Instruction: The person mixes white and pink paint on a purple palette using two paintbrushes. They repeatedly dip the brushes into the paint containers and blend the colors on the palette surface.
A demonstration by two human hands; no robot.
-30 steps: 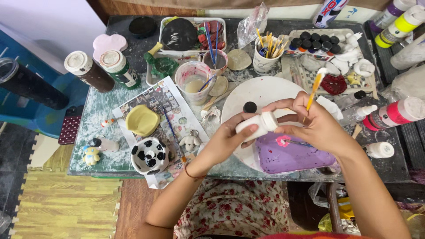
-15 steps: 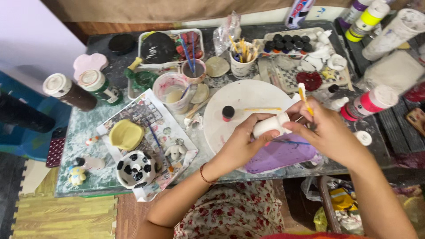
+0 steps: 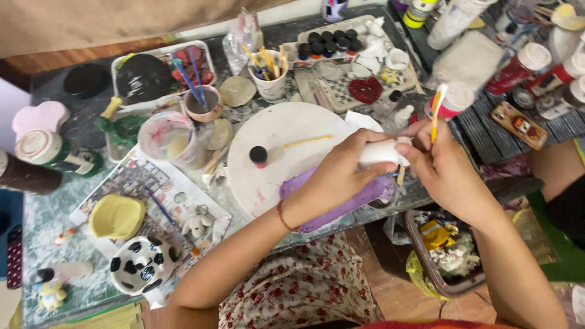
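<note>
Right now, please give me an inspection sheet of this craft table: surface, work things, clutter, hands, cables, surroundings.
Surface: grey table, paint-stained, crowded.
Work things: white piece held over a purple dish; yellow brush; round white board with a small black-capped pot.
Clutter: paint pots, brush cup, pink-stained cup, yellow bowl, black-spotted bowl, bottles.
Hands: left hand grips the white piece; right hand holds the brush and touches the piece.
Cables: nothing seen.
Surroundings: brown bin with rubbish below the table edge; another person's arm at the right.
</note>
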